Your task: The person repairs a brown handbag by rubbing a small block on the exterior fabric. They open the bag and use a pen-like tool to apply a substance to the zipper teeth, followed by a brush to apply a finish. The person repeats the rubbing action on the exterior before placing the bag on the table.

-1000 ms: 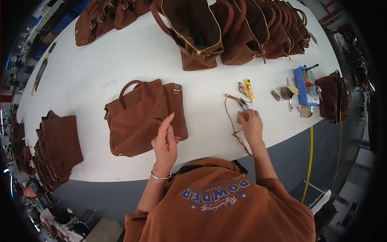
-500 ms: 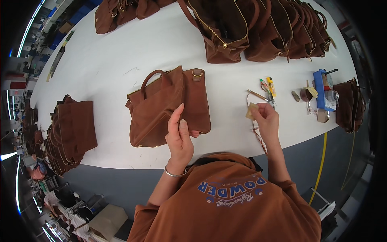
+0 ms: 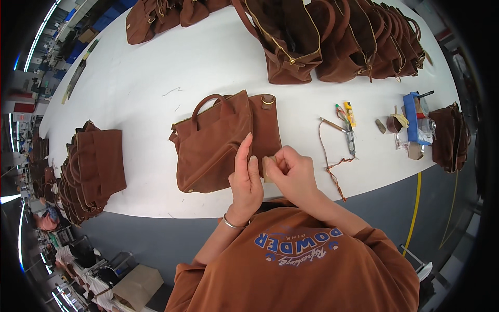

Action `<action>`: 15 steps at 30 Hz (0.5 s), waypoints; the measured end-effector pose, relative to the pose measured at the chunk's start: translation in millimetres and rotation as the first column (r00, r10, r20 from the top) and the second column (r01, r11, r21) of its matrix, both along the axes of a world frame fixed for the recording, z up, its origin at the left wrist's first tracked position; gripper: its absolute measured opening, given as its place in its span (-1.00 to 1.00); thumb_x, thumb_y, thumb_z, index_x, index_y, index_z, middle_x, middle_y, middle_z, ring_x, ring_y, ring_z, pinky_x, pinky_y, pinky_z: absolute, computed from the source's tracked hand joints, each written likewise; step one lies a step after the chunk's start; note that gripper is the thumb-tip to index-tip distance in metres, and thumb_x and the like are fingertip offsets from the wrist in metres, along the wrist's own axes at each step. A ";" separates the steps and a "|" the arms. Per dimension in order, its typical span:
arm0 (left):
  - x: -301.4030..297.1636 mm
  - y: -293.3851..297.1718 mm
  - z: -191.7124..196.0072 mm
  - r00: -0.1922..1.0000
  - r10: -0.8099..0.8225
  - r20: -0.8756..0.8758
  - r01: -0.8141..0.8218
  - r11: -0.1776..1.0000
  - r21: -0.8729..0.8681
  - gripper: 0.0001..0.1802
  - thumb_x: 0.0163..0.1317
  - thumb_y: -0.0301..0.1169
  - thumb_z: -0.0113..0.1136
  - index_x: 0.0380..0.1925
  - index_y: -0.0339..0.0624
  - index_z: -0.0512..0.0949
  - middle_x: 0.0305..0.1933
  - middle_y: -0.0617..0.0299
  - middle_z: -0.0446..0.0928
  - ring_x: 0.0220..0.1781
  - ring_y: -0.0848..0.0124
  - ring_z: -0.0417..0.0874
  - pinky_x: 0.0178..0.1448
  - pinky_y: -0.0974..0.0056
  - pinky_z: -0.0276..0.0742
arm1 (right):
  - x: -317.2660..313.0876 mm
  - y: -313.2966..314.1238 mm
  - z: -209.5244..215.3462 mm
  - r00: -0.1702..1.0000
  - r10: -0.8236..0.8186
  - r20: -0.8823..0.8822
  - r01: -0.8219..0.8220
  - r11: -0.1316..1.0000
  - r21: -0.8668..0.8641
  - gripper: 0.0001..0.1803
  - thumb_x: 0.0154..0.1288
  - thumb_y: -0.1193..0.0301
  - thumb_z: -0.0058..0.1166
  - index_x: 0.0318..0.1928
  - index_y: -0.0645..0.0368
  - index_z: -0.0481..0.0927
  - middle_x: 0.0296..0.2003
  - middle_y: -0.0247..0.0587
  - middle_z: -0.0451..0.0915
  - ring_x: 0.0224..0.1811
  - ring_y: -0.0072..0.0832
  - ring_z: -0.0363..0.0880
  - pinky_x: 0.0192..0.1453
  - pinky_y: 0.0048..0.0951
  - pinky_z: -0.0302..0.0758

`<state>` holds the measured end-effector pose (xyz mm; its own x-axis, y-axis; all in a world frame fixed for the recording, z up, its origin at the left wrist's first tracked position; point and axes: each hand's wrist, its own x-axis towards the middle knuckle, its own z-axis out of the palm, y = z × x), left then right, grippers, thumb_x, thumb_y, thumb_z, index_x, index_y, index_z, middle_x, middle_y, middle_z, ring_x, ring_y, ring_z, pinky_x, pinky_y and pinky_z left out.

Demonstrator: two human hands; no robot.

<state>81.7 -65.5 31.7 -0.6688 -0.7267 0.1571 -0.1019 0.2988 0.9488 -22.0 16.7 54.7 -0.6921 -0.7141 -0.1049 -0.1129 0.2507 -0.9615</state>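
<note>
A brown handbag (image 3: 210, 148) with a top handle and a gold D-ring tab lies tilted on the white table in front of me. My left hand (image 3: 246, 182) holds it at its lower right edge, with the index finger and thumb stretched up along the bag; the other fingers are mostly hidden. Close beside it, my right hand (image 3: 292, 174) is closed in a pinch on a small flat yellowish piece (image 3: 267, 169) against the bag's right edge. Part of that piece is covered by the fingers.
Several brown bags (image 3: 291, 47) stand along the far side, with more stacked at the left (image 3: 96, 161). At the right lie a cutter-like tool (image 3: 350, 143), a twisted cord (image 3: 335, 179), a yellow tube (image 3: 349, 113), a blue box (image 3: 414, 117) and another brown bag (image 3: 450, 138).
My right hand has come left from beside the tools to the bag's edge, bringing the yellowish piece. My left hand and the handbag have shifted slightly right.
</note>
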 end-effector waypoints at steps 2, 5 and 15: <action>-2.4 1.3 -1.1 1.000 0.012 -0.011 -0.012 0.999 -0.038 -0.52 0.50 -0.53 -0.21 0.40 -0.27 0.21 -0.07 0.29 0.58 -0.47 0.71 0.27 -0.38 0.53 0.27 | -1.2 -3.4 -2.9 0.998 -0.042 -0.057 0.042 0.999 0.004 -0.76 0.31 0.45 0.21 -0.46 0.24 0.46 -0.71 -0.41 0.47 -0.67 -0.79 0.32 -0.62 -0.61 0.23; -3.8 -1.2 1.1 1.000 0.022 0.017 -0.022 0.999 -0.034 -0.52 0.50 -0.53 -0.21 0.40 -0.27 0.21 -0.14 0.30 0.58 -0.46 0.70 0.29 -0.38 0.52 0.29 | 2.5 -3.4 0.0 0.997 -0.037 -0.063 0.036 0.999 -0.016 -0.75 0.31 0.44 0.20 -0.47 0.23 0.45 -0.71 -0.32 0.51 -0.69 -0.69 0.40 -0.61 -0.56 0.30; 1.1 0.9 1.4 0.998 -0.010 0.056 0.009 1.000 0.018 -0.52 0.50 -0.51 -0.19 0.39 -0.27 0.22 -0.05 0.22 0.60 -0.46 0.67 0.32 -0.40 0.50 0.34 | 8.3 3.8 -1.8 0.997 -0.012 -0.081 0.011 1.000 -0.016 -0.75 0.29 0.44 0.19 -0.48 0.22 0.42 -0.72 -0.22 0.51 -0.74 -0.45 0.49 -0.63 -0.41 0.38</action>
<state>82.8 -64.6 33.1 -0.6831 -0.7225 0.1062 -0.1520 0.2829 0.9470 -13.7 20.6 53.0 -0.7060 -0.7073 -0.0370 -0.1877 0.2373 -0.9531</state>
